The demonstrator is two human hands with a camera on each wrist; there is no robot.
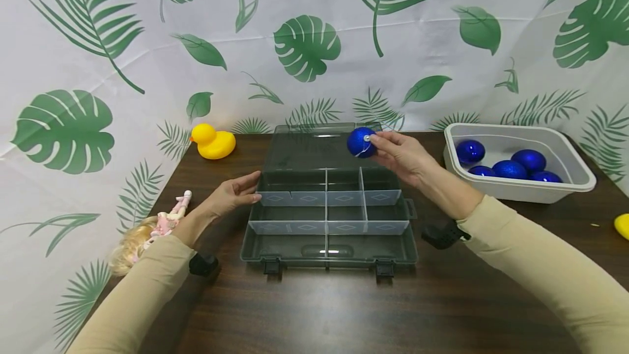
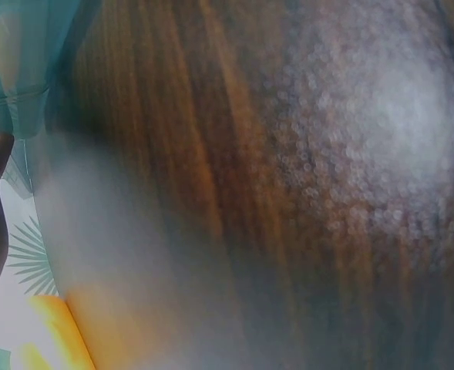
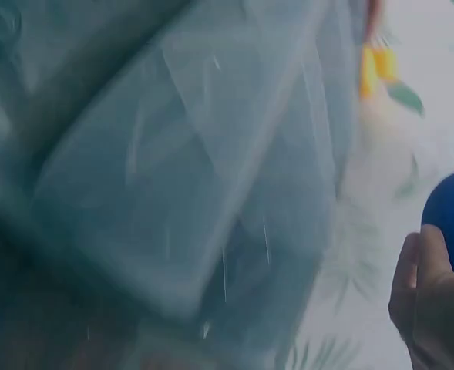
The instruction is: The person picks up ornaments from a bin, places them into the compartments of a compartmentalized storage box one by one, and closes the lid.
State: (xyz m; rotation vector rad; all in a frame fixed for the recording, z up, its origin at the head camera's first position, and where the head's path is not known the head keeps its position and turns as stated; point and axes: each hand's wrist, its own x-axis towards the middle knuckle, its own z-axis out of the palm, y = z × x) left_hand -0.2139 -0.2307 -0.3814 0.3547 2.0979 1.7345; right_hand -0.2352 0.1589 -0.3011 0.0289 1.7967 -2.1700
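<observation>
A blue glittery Christmas ball (image 1: 360, 143) with a silver cap and string is pinched between the fingertips of my right hand (image 1: 404, 158), above the back of a compartment box. The same ball (image 3: 452, 220) shows at the right edge of the right wrist view. The smoky translucent box (image 1: 290, 239) lies with its lid (image 1: 314, 149) tipped back, and pale dividers (image 1: 295, 227) split it into several compartments. At the box's left rim my left hand (image 1: 231, 195) touches the edge with its fingers extended.
A white tub (image 1: 530, 193) holding several blue balls (image 1: 509, 169) stands on the right. To the left are a yellow rubber duck (image 1: 214, 142) and a doll (image 1: 152, 234) in pink. Another yellow object (image 1: 622, 226) sits at the right edge. Two black latches (image 1: 384, 269) project from the box's front.
</observation>
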